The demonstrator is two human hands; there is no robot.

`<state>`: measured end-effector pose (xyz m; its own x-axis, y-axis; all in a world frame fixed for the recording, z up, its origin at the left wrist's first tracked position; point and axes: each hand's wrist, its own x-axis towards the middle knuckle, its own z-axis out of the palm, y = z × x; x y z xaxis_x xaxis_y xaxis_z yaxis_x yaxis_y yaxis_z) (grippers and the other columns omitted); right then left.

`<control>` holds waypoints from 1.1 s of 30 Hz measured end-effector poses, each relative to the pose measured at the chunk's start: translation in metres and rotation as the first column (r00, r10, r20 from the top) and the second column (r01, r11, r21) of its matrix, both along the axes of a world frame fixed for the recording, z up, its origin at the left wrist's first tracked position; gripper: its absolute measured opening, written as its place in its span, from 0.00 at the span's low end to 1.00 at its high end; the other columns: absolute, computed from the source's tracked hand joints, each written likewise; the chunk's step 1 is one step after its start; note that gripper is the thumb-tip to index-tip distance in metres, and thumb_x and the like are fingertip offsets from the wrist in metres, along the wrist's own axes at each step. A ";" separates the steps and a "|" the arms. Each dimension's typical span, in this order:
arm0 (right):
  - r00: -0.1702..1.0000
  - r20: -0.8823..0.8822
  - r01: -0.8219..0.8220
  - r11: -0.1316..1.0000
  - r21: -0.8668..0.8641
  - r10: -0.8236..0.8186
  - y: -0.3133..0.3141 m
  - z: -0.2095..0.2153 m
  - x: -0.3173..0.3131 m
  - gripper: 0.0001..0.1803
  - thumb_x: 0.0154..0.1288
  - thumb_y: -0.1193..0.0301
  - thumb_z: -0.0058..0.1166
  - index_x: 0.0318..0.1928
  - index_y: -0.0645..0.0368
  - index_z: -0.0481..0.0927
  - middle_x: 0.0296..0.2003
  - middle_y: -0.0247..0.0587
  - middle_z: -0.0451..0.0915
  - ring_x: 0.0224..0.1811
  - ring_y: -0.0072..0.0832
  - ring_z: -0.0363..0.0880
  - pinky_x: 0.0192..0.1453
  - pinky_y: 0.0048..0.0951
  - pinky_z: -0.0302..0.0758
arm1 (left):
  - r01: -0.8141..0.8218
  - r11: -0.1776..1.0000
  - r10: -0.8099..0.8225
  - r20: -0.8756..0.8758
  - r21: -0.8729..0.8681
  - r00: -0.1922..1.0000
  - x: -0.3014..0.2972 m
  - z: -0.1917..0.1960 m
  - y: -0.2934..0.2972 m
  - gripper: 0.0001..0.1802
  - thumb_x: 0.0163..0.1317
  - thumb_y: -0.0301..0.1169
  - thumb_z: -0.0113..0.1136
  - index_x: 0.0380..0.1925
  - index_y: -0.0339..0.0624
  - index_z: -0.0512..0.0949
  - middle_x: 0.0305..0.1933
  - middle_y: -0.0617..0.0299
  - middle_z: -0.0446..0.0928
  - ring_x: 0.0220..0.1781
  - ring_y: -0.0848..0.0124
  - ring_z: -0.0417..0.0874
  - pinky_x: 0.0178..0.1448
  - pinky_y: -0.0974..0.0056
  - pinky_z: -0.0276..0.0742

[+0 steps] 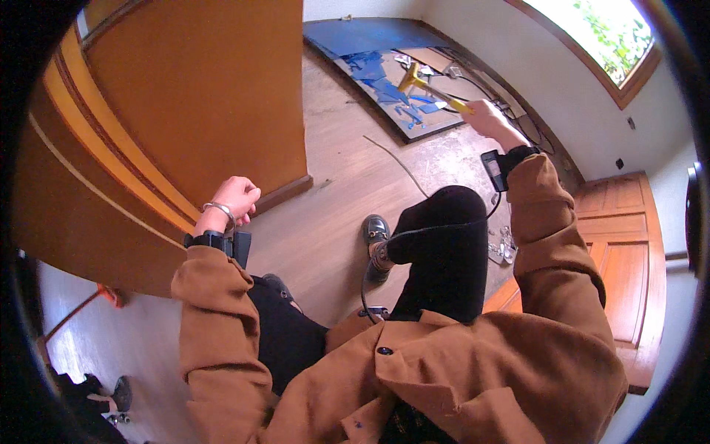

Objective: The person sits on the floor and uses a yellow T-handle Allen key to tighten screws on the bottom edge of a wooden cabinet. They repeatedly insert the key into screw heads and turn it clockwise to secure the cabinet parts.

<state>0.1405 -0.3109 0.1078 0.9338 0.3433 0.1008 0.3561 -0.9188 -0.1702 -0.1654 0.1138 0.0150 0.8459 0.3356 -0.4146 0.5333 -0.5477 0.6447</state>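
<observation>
My right hand [491, 118] is stretched forward and shut on the handle of a yellow scraper [429, 87]. Its head rests on a flat panel [384, 89] lying on the floor, partly covered in torn blue film [370, 41]. My left hand [237, 198] hangs loosely curled in front of an orange-brown wooden door [192, 96], holding nothing; a bracelet and a black wrist device sit on that wrist. My right knee [444, 237] is raised, with my shoe [376, 235] planted on the wooden floor.
A second wooden door panel [621, 259] lies flat at the right. A thin cord [396, 159] runs across the floor. Small metal fittings [504, 248] lie by my knee. White wall and a window [599, 37] at upper right. Another person's shoes [103, 403] show lower left.
</observation>
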 end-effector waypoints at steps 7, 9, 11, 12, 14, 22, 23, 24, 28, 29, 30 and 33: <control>0.951 -0.007 0.308 0.950 -0.057 -0.308 -0.111 -0.047 -0.063 0.17 0.56 0.60 0.55 0.35 0.62 0.83 0.24 0.47 0.79 0.27 0.38 0.80 0.33 0.39 0.76 | 0.094 0.987 -0.112 0.144 0.129 0.983 0.002 0.015 -0.013 0.13 0.65 0.34 0.51 0.42 0.36 0.76 0.26 0.59 0.79 0.16 0.74 0.77 0.20 0.67 0.73; 0.922 -0.130 0.375 0.925 0.061 -0.365 -0.142 -0.097 -0.092 0.15 0.54 0.62 0.56 0.31 0.63 0.82 0.16 0.40 0.75 0.20 0.31 0.76 0.27 0.37 0.74 | 0.109 0.990 -0.127 0.205 0.093 0.971 0.001 0.013 -0.020 0.12 0.65 0.33 0.52 0.41 0.35 0.77 0.24 0.60 0.78 0.14 0.74 0.76 0.19 0.68 0.72; 0.880 -0.308 0.422 0.893 0.155 -0.362 -0.173 -0.146 -0.126 0.14 0.54 0.64 0.56 0.30 0.65 0.82 0.16 0.38 0.75 0.20 0.28 0.76 0.27 0.35 0.74 | 0.086 0.995 -0.096 0.253 0.051 0.963 -0.002 0.011 -0.025 0.13 0.65 0.33 0.52 0.42 0.35 0.77 0.23 0.60 0.78 0.16 0.74 0.77 0.19 0.68 0.72; 0.849 -0.401 0.443 0.876 0.189 -0.343 -0.185 -0.168 -0.143 0.13 0.54 0.65 0.56 0.30 0.65 0.81 0.16 0.38 0.75 0.21 0.27 0.76 0.26 0.34 0.73 | 0.053 0.998 -0.057 0.270 0.024 0.961 -0.005 0.011 -0.026 0.13 0.64 0.32 0.52 0.42 0.34 0.77 0.23 0.60 0.78 0.16 0.73 0.77 0.20 0.68 0.73; 0.827 -0.349 0.510 0.849 0.137 -0.441 -0.189 -0.209 -0.171 0.14 0.56 0.65 0.55 0.34 0.64 0.83 0.18 0.38 0.77 0.21 0.26 0.76 0.27 0.32 0.73 | -0.002 1.000 0.001 0.279 0.001 0.960 -0.011 0.014 -0.030 0.13 0.67 0.32 0.50 0.45 0.35 0.76 0.26 0.60 0.78 0.16 0.75 0.77 0.19 0.70 0.73; 0.778 -0.499 0.514 0.843 0.158 -0.381 -0.190 -0.260 -0.191 0.20 0.59 0.63 0.49 0.51 0.52 0.80 0.33 0.46 0.83 0.36 0.36 0.82 0.42 0.36 0.75 | 0.005 0.955 0.122 0.411 -0.295 0.904 0.027 0.057 -0.107 0.16 0.69 0.30 0.47 0.52 0.33 0.72 0.31 0.58 0.79 0.22 0.76 0.78 0.22 0.75 0.73; 0.773 -0.505 0.513 0.846 0.142 -0.384 -0.189 -0.261 -0.191 0.21 0.59 0.63 0.49 0.52 0.51 0.79 0.36 0.47 0.83 0.39 0.38 0.82 0.45 0.37 0.75 | 0.060 0.937 0.108 0.449 -0.344 0.887 0.042 0.062 -0.127 0.16 0.69 0.30 0.47 0.52 0.33 0.72 0.31 0.58 0.79 0.23 0.77 0.78 0.23 0.76 0.73; 0.776 -0.518 0.502 0.850 0.159 -0.360 -0.187 -0.263 -0.192 0.21 0.58 0.63 0.49 0.53 0.51 0.78 0.38 0.48 0.82 0.42 0.39 0.81 0.47 0.38 0.75 | 0.120 0.913 0.084 0.465 -0.391 0.881 0.060 0.068 -0.148 0.17 0.70 0.32 0.47 0.54 0.34 0.71 0.32 0.58 0.79 0.24 0.76 0.79 0.24 0.76 0.74; 0.754 -0.561 0.470 0.878 0.094 -0.343 -0.187 -0.268 -0.207 0.23 0.61 0.60 0.47 0.58 0.42 0.74 0.48 0.46 0.79 0.53 0.45 0.76 0.56 0.43 0.73 | 0.171 0.786 0.103 0.399 -0.594 0.911 0.121 0.054 -0.239 0.15 0.70 0.34 0.48 0.50 0.35 0.72 0.33 0.56 0.80 0.25 0.72 0.81 0.25 0.73 0.78; 0.746 -0.579 0.460 0.883 0.092 -0.328 -0.190 -0.270 -0.214 0.23 0.61 0.60 0.46 0.58 0.42 0.74 0.48 0.47 0.79 0.52 0.46 0.76 0.56 0.44 0.73 | 0.159 0.726 0.108 0.340 -0.669 0.934 0.132 0.044 -0.257 0.15 0.70 0.33 0.48 0.50 0.36 0.71 0.34 0.55 0.80 0.25 0.71 0.81 0.25 0.72 0.78; 0.725 -0.595 0.467 0.883 0.054 -0.347 -0.196 -0.270 -0.222 0.23 0.62 0.61 0.46 0.58 0.42 0.74 0.48 0.48 0.79 0.52 0.46 0.76 0.56 0.44 0.73 | 0.127 0.716 0.096 0.277 -0.686 0.956 0.142 0.033 -0.272 0.15 0.70 0.33 0.48 0.51 0.35 0.71 0.35 0.54 0.80 0.26 0.70 0.82 0.26 0.71 0.79; 0.723 -0.588 0.483 0.874 0.054 -0.364 -0.212 -0.272 -0.250 0.22 0.63 0.59 0.45 0.59 0.42 0.73 0.46 0.50 0.79 0.49 0.48 0.77 0.52 0.46 0.74 | 0.014 0.637 0.142 0.135 -0.771 0.981 0.166 -0.002 -0.297 0.15 0.70 0.32 0.46 0.51 0.35 0.71 0.36 0.52 0.81 0.27 0.69 0.82 0.27 0.70 0.79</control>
<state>-0.1092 -0.5228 -0.1646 0.8907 -0.0722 -0.4488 -0.2708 -0.8772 -0.3964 0.0004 -0.1836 0.0134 0.9152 0.0196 -0.4024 0.3892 0.2154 0.8956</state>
